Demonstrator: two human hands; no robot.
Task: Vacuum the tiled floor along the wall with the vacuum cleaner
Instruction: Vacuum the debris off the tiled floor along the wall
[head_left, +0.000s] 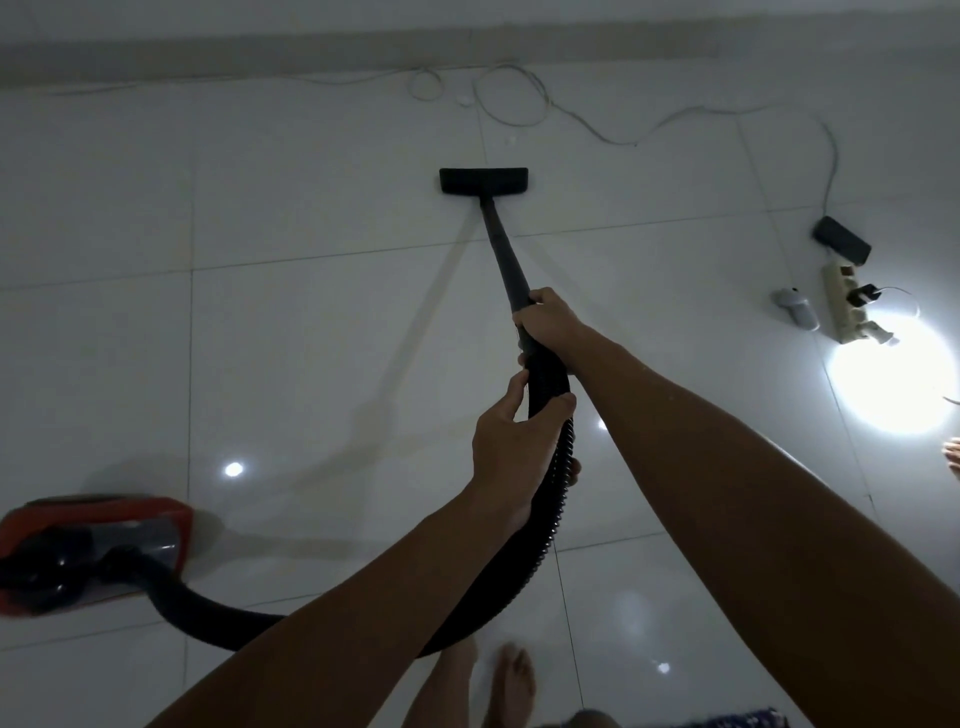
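You closed your right hand (545, 317) around the tube (506, 254) and your left hand (506, 441) around the hose (550, 519) so the nozzle (483, 180) sat flat on the tiled floor (260, 208), near the wall (363, 47) and short of the loose cable (571, 111).

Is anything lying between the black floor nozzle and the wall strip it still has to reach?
Yes. A thin white cable lies in loops on the white tiled floor between the black floor nozzle and the wall, with a small white object beside it.
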